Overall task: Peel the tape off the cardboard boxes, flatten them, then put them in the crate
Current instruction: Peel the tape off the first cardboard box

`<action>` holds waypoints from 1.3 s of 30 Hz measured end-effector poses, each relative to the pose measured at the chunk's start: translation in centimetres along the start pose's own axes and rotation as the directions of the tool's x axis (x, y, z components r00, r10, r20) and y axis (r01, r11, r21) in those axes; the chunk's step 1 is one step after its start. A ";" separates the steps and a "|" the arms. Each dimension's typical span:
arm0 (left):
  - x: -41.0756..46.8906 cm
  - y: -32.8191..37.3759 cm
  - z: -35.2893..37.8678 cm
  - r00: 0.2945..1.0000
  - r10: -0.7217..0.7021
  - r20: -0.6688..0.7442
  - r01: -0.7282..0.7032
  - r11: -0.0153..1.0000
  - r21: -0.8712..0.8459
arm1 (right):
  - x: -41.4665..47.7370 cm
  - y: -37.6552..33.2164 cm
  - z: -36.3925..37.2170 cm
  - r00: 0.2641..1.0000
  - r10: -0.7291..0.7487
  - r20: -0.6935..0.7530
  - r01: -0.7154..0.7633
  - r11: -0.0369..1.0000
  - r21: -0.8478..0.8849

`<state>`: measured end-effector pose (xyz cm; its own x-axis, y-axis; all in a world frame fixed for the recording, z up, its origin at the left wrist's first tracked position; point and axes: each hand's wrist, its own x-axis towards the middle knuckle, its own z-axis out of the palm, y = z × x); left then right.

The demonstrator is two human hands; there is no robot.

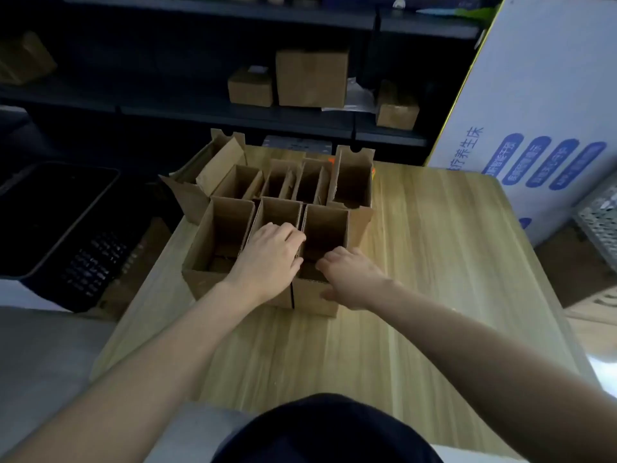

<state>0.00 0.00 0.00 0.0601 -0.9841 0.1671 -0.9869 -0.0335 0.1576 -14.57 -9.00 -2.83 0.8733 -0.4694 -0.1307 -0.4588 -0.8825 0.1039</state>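
Several open brown cardboard boxes stand bunched together on the wooden table (434, 262). In the front row, my left hand (270, 259) lies over the top of the middle box (278, 212), its fingers curled over the wall it shares with the right front box (325, 228). My right hand (350, 279) grips the near rim of that right front box, fingers inside and thumb on its front face. The left front box (217, 235) stands untouched. A black crate (56, 225) sits on the floor left of the table.
More open boxes (354, 178) fill the back row. A dark shelf behind the table carries closed cardboard boxes (312, 76). A large white printed carton (541, 111) leans at the right, with a grey mesh basket (601, 222) beside it.
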 end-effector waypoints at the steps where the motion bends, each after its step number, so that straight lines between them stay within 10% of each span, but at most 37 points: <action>1: -0.1 -0.1 0.2 1.000 -0.004 0.008 0.004 1.000 0.006 | 0.1 -0.2 0.2 0.998 0.012 0.059 -0.012 1.000 -0.004; 15: -0.5 1.1 0.7 0.997 0.036 -0.062 -0.037 0.999 -0.029 | -1.0 2.1 -1.6 0.975 0.218 0.050 -0.221 0.911 0.348; 21: 1.5 2.9 0.6 0.991 0.062 -0.117 -0.075 0.991 -0.110 | -3.3 6.6 -4.2 0.852 0.507 0.131 -0.429 0.533 0.729; 25: 2.6 4.0 1.7 0.995 0.070 0.067 -0.056 0.979 -0.198 | -5.3 8.9 -3.2 0.708 0.649 0.279 -0.510 0.195 0.838; 32: 4.6 5.8 5.4 0.927 0.082 0.365 0.019 0.964 -0.266 | -8.2 9.9 1.5 0.549 0.707 0.446 -0.570 -0.074 0.818; 35: 5.3 6.6 6.4 0.927 0.091 0.364 0.032 0.948 -0.317 | -8.9 10.5 3.2 0.511 0.756 0.408 -0.612 -0.013 0.791; 39: 6.0 7.2 7.0 0.954 0.068 0.292 0.030 0.947 -0.319 | -8.7 11.1 3.1 0.707 0.669 0.229 -0.628 0.445 0.638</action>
<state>-7.82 -7.33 -4.68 -0.0537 -0.9920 -0.1143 -0.8855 -0.0056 0.4646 -27.75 -14.84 -3.62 0.2729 -0.9294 -0.2486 -0.8574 -0.1177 -0.5009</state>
